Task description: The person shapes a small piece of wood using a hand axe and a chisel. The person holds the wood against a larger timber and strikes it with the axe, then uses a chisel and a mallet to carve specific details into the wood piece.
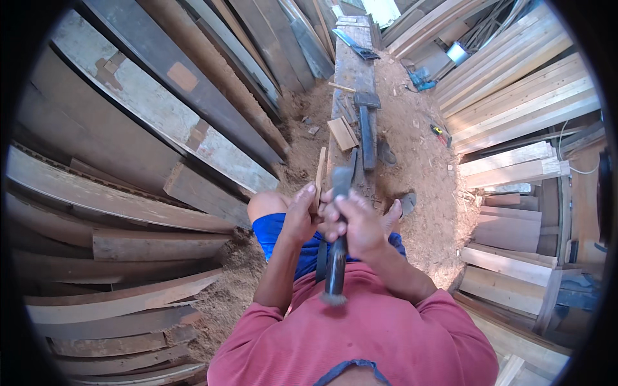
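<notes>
My right hand (360, 224) is closed around a chisel with a broad, motion-blurred metal blade (341, 181) and a long dark handle (335, 270); the handle's worn end points toward my chest. Close beside it, my left hand (301, 215) grips a thin, narrow strip of wood (320, 168) that stands up from the fingers. The two hands nearly meet over my lap, and the fingers of each partly hide what it holds. Just beyond them, a mallet (367, 125) with a dark handle lies on a narrow wooden bench (351, 61), next to a small wood block (343, 133).
A handsaw (356, 45) rests at the bench's far end. Stacked planks (193, 135) crowd the left, and lighter boards (515, 96) line the right. Sawdust (418, 167) covers the floor, where a yellow tape measure (438, 131) and a teal power tool (421, 78) lie.
</notes>
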Available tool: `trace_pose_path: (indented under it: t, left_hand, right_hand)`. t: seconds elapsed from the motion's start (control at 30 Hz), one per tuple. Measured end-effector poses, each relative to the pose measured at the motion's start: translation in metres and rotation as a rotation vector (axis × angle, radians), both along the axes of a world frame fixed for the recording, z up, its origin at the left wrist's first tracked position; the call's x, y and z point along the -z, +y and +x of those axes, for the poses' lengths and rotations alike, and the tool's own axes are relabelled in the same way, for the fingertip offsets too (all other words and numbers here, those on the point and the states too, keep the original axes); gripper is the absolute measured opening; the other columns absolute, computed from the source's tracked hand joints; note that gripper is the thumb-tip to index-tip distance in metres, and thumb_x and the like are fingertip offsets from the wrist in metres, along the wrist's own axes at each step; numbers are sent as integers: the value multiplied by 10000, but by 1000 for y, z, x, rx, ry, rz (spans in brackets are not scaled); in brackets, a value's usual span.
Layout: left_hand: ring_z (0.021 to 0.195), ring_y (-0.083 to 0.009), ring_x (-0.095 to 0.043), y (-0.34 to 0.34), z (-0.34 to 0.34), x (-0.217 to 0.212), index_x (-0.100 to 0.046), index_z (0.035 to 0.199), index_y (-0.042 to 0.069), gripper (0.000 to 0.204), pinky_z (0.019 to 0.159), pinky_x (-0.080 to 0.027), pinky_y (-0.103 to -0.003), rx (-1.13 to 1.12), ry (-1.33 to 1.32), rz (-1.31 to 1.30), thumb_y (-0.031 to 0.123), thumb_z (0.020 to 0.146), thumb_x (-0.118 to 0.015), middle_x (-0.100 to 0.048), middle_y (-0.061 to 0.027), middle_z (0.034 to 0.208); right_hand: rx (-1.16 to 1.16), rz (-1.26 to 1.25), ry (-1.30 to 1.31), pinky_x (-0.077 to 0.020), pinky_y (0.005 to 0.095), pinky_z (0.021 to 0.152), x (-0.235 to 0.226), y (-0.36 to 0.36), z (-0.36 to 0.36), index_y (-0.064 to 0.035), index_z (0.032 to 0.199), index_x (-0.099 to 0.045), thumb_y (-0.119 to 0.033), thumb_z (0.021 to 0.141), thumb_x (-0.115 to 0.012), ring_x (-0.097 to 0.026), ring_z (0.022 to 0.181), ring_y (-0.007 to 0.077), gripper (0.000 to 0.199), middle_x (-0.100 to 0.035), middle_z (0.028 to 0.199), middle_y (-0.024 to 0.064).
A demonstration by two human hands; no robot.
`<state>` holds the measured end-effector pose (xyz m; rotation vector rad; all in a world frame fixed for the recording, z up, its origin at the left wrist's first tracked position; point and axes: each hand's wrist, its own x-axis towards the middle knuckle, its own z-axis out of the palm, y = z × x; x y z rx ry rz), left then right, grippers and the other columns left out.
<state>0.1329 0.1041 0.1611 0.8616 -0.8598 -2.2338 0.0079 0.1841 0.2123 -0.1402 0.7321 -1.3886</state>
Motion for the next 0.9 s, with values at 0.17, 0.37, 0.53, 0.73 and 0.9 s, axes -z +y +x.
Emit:
trace_pose_path:
  t: [0.17, 0.37, 0.53, 0.73, 0.9]
  left_hand:
    - [735, -103, -445, -5, 8, -9, -541, 900, 53, 357, 674, -410, -280, -56, -390, -591, 334, 1044, -375, -503, -2, 787]
    - [715, -118, -449, 19, 36, -24, -534, 897, 31, 363, 650, -402, -300, 148, -364, -657, 292, 1055, -338, -492, -34, 761]
    - [631, -165, -428, 39, 44, -11, -494, 850, 15, 355, 576, -381, -344, 56, -348, -728, 276, 1051, -360, -445, -65, 695]
    - [593, -131, -480, 110, 97, 29, -505, 798, 47, 275, 544, -405, -331, 291, -479, -590, 190, 1018, -426, -466, -48, 632]
    - [611, -48, -473, 55, 39, 17, -530, 910, 61, 153, 530, -377, -223, 88, -239, -395, 162, 1015, -481, -515, 14, 684]
  right_hand:
    - [-229, 17, -83, -424, 257, 500, -19, 12, 25, -96, 1036, -482, -204, 1016, -441, -374, 492, 50, 117, -414, 676, -32]
    - [-159, -53, 13, -414, 254, 471, -28, 19, 21, -90, 1029, -477, -218, 1020, -440, -372, 473, 46, 133, -386, 651, -38]
    - [-224, -50, 137, -438, 267, 476, -27, 27, 20, -90, 1057, -472, -217, 1024, -434, -392, 471, 66, 137, -413, 649, -28]
    - [244, -215, 398, -383, 252, 386, -65, 51, -52, -40, 1143, -459, -218, 1023, -421, -409, 433, 81, 219, -425, 611, -24]
    - [63, -39, 637, -366, 214, 401, -9, 8, -48, -49, 1060, -523, -216, 980, -541, -419, 453, 40, 186, -449, 607, -47]
